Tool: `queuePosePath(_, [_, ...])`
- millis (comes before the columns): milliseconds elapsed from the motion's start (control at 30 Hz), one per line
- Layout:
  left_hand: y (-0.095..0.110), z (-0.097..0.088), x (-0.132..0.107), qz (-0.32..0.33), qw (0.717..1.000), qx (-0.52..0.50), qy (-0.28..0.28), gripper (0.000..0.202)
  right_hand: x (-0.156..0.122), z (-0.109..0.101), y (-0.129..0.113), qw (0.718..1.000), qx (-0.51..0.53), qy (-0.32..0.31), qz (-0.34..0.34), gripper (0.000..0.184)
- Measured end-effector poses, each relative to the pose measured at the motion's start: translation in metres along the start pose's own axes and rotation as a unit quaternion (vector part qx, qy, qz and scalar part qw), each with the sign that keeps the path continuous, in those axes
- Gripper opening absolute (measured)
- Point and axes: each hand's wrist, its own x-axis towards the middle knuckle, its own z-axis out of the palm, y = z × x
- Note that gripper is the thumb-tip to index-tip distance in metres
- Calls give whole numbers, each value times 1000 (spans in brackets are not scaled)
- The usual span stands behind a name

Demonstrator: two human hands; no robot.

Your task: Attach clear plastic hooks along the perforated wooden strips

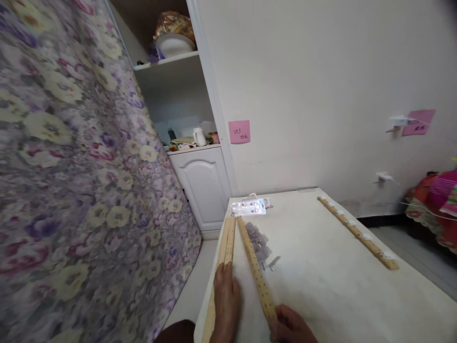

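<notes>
My right hand (291, 325) is closed around the near end of a wooden strip (257, 271) dotted with small holes. That strip lies slanted over the white table, its far end close to a flat clear package (249, 207). My left hand (226, 302) is over two more wooden strips lying side by side along the table's left edge. Its fingers are together on the perforated strip (230, 240), with the thumb on the right side; the strip's near part is hidden under the hand. Small clear plastic packets (257, 238) lie in a pile just right of the middle strip.
Along the table's (321, 295) right edge lies a wooden strip with white hooks (352, 228). A small loose piece (274, 262) is near the packets. A floral curtain (89, 190) hangs at left, beside a white cabinet (203, 186). Pink notes (239, 132) are on the wall.
</notes>
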Motion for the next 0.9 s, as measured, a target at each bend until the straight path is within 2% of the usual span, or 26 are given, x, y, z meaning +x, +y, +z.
queuePosePath(167, [-18,-18,-5,-40,995,76,-49,56,42,34,1,997,74,-8,1,25])
queuePosePath(333, [-26,-24,-7,-71,989,84,-96,62,63,55,9,998,57,6,3,24])
queuePosePath(500, [-34,-27,-2,-85,986,68,-124,60,64,71,7,1000,-1,-14,16,25])
queuePosePath(533, [-36,-27,-1,-85,986,62,-126,59,63,73,5,1000,-8,-17,17,31])
queuePosePath(633, [-41,-26,1,-75,989,43,-123,56,59,75,-4,1000,-10,-23,13,68])
queuePosePath(700, [-44,-24,2,-67,990,32,-119,54,56,75,-10,999,-21,-38,1,81])
queuePosePath(767, [-48,-23,4,-63,991,23,-113,54,54,74,-16,998,-38,-51,-18,78])
queuePosePath(900, [-52,-22,6,-55,993,3,-104,53,52,70,-21,994,-71,-47,-65,60])
